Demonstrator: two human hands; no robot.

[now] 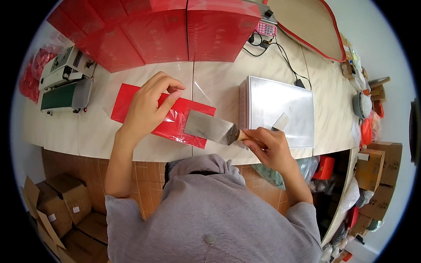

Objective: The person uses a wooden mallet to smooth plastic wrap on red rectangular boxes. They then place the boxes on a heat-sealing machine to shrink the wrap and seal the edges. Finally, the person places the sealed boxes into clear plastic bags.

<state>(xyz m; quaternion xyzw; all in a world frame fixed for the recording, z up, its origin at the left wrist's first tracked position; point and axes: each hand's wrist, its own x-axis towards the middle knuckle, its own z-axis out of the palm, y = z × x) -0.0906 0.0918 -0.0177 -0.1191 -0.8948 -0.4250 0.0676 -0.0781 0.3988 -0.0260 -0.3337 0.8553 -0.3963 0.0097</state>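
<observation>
My right hand (268,144) is closed around the short wooden handle of a metal spatula (210,127). Its flat rectangular blade points left, over the right end of a long red package (186,108) with a shiny clear wrapper. Curled above the package's left part is my left hand (151,101), its thumb and forefinger apart and nothing visible between them. The palm side and the other fingertips are hidden. To the right of the package lies a silver, shiny-topped box (283,111), close to my right hand. A pale rectangular patch shows on its top; I cannot tell whether it is a reflection.
Large red boxes (158,37) stand along the back of the marbled table (166,153). A green-and-white machine (66,81) sits at the left. Black cables (285,57) and a pink keypad device (266,29) lie behind the silver box. Cardboard boxes (66,201) are on the floor at lower left.
</observation>
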